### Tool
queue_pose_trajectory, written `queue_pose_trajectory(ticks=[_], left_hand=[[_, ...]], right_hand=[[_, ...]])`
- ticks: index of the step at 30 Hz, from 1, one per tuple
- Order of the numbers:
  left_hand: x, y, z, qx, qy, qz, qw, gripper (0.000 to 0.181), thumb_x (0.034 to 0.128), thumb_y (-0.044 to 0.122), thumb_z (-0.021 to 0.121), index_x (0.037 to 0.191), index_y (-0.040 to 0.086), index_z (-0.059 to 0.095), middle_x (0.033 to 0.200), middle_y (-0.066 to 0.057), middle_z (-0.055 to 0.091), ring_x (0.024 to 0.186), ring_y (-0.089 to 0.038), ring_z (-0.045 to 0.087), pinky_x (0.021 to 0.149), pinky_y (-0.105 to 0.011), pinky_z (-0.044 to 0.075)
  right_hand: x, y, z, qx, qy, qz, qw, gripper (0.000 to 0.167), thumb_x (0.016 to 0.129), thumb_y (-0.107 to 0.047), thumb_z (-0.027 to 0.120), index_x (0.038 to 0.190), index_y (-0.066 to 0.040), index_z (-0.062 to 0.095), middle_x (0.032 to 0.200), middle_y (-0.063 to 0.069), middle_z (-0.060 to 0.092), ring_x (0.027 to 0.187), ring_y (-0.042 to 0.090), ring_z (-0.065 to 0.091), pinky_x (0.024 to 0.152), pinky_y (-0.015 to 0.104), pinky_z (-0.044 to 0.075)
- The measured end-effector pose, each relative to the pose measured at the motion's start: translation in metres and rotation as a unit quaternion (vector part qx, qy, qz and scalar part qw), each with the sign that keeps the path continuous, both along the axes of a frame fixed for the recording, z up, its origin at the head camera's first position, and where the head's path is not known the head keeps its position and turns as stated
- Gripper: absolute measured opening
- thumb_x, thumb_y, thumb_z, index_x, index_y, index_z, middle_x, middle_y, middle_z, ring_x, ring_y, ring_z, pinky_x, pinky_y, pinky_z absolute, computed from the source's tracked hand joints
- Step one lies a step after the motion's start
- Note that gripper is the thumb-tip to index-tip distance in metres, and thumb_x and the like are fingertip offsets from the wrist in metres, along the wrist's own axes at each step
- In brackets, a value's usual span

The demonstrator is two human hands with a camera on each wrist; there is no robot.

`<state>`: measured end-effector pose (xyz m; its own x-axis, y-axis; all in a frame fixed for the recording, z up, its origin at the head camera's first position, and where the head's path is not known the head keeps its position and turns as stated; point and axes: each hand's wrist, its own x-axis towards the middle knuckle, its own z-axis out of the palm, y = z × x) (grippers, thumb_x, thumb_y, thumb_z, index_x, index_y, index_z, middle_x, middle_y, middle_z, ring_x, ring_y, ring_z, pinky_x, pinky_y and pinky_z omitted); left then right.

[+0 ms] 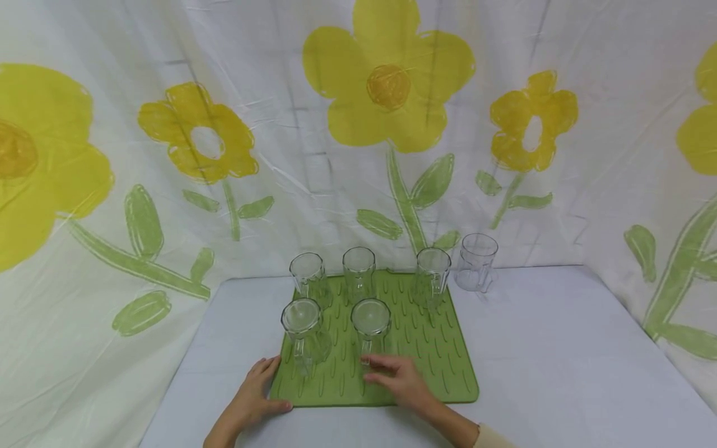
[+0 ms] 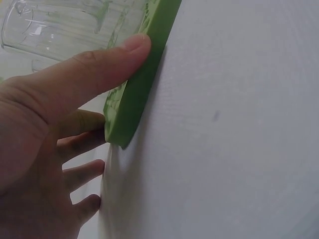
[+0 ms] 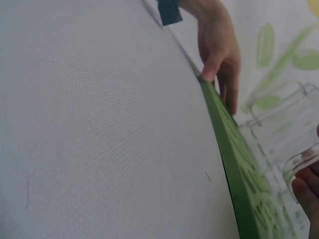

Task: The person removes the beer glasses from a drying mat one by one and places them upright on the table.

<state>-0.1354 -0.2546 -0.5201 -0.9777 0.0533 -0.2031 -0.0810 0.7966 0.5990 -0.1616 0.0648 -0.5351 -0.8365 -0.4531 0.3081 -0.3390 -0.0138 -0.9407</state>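
Observation:
A clear glass mug (image 1: 371,320) stands at the front middle of the ribbed green mat (image 1: 403,373), its handle facing the near side. At that handle, my right hand (image 1: 400,381) pinches with thumb and fingers; the right wrist view shows its fingertips (image 3: 305,185) against the handle loop, partly cut off by the frame. My left hand (image 1: 252,398) rests at the mat's near left corner. Its thumb (image 2: 134,45) lies on the front edge, and its other fingers reach along the left side. Close to it stands another glass mug (image 1: 305,336) on the mat.
Along the mat's back stand three more mugs: one at left (image 1: 308,277), one in the middle (image 1: 359,274) and one at right (image 1: 432,277). Another mug (image 1: 476,261) is on the white table (image 1: 538,348), just off the mat's back right. A flowered curtain (image 1: 313,205) hangs behind.

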Motion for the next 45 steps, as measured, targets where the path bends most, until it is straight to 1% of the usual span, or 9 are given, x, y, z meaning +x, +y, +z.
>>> queue_pose_trajectory(ticks=[6,10,12,17,23,28,35,40,45], left_hand=[[-0.001,0.0,0.0,0.003,0.003,-0.003,1.0,0.107,0.0608,0.032,0.091,0.147,-0.003,0.037,0.15,-0.031,0.034,0.142,-0.053,0.021,0.111,-0.069,0.027],[-0.001,0.0,0.001,0.004,-0.001,-0.002,1.0,0.106,0.0606,0.03,0.091,0.146,-0.004,0.038,0.149,-0.032,0.035,0.142,-0.054,0.02,0.111,-0.07,0.027],[0.0,0.0,0.001,0.005,-0.003,-0.002,1.0,0.106,0.0604,0.03,0.091,0.146,-0.004,0.038,0.149,-0.032,0.034,0.142,-0.054,0.02,0.11,-0.07,0.027],[0.0,0.0,0.001,0.004,0.0,-0.004,1.0,0.105,0.0601,0.029,0.091,0.145,-0.004,0.039,0.148,-0.032,0.036,0.141,-0.054,0.021,0.11,-0.069,0.028],[0.001,0.001,0.002,0.001,0.004,-0.001,1.0,0.106,0.0597,0.029,0.091,0.146,-0.004,0.039,0.148,-0.031,0.037,0.141,-0.054,0.022,0.11,-0.069,0.028],[0.001,0.001,0.002,-0.002,0.007,-0.004,1.0,0.105,0.06,0.029,0.091,0.145,-0.004,0.039,0.148,-0.031,0.037,0.141,-0.054,0.023,0.111,-0.068,0.028],[0.001,0.002,0.001,0.0,0.008,-0.005,1.0,0.105,0.0601,0.029,0.091,0.145,-0.004,0.039,0.148,-0.031,0.038,0.14,-0.053,0.024,0.111,-0.068,0.028],[0.001,0.001,0.001,-0.005,0.006,-0.005,1.0,0.105,0.0611,0.03,0.09,0.146,-0.003,0.039,0.149,-0.031,0.037,0.141,-0.053,0.024,0.111,-0.068,0.029],[0.0,-0.001,0.0,-0.009,0.005,-0.007,0.9999,0.105,0.0617,0.031,0.09,0.147,-0.003,0.038,0.149,-0.03,0.036,0.141,-0.053,0.023,0.111,-0.068,0.029]], right_hand=[[-0.001,-0.007,-0.001,-0.028,-0.018,0.009,0.9994,0.034,0.09,-0.006,0.065,0.115,0.017,0.061,0.111,0.034,0.065,0.101,0.038,0.068,0.087,0.024,0.058],[-0.002,-0.009,-0.002,-0.044,-0.004,0.012,0.9989,0.03,0.092,-0.006,0.063,0.109,0.018,0.064,0.104,0.034,0.067,0.097,0.026,0.072,0.086,0.027,0.059],[-0.003,-0.008,-0.002,-0.051,0.007,0.01,0.9986,0.028,0.092,-0.005,0.062,0.106,0.019,0.064,0.101,0.034,0.068,0.095,0.025,0.073,0.084,0.029,0.06],[-0.004,-0.002,-0.001,-0.046,0.018,-0.01,0.9987,0.027,0.092,-0.005,0.062,0.102,0.02,0.065,0.097,0.034,0.068,0.091,0.025,0.074,0.082,0.027,0.06],[-0.003,0.007,0.001,-0.027,0.018,-0.044,0.9985,0.025,0.091,-0.007,0.065,0.099,0.017,0.068,0.094,0.031,0.07,0.086,0.017,0.074,0.079,0.025,0.06],[0.0,0.014,0.003,-0.017,0.033,-0.091,0.9951,0.02,0.088,-0.006,0.068,0.094,0.013,0.07,0.088,0.027,0.072,0.08,0.018,0.073,0.073,0.027,0.061],[0.003,0.019,0.007,0.016,0.047,-0.194,0.9797,0.013,0.083,-0.006,0.073,0.087,0.006,0.073,0.08,0.015,0.075,0.071,0.016,0.072,0.063,0.024,0.06],[0.005,0.024,0.011,0.041,0.104,-0.254,0.9608,0.006,0.078,0.0,0.076,0.084,0.0,0.075,0.078,0.01,0.075,0.07,0.006,0.07,0.062,0.017,0.058],[0.004,0.029,0.011,0.069,0.165,-0.285,0.9416,0.01,0.074,0.005,0.076,0.083,0.002,0.074,0.077,0.01,0.075,0.067,0.009,0.071,0.061,0.014,0.057]])
